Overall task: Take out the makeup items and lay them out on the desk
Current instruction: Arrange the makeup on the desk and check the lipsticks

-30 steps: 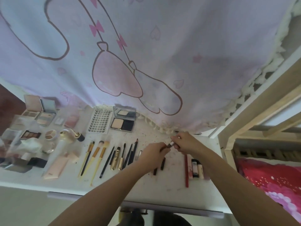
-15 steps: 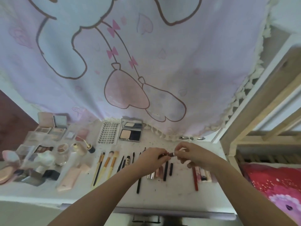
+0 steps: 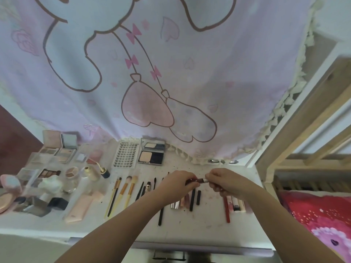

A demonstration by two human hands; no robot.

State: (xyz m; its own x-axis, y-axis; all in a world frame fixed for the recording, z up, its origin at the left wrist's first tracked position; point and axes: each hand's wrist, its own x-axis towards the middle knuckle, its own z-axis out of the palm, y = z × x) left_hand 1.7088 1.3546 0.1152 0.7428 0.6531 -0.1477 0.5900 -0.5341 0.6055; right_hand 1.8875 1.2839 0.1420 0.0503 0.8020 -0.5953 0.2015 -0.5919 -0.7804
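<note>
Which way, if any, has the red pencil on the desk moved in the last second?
No. The red pencil still lies on the desk against the left side of the small tubes; only the camera's view shifted.

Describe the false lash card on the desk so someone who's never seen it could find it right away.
Start at the curtain hanging over the desk. Along its hem, the lash card lies flat just left of the open compact. It is the only white sheet covered in rows of tiny dark lashes.
</note>
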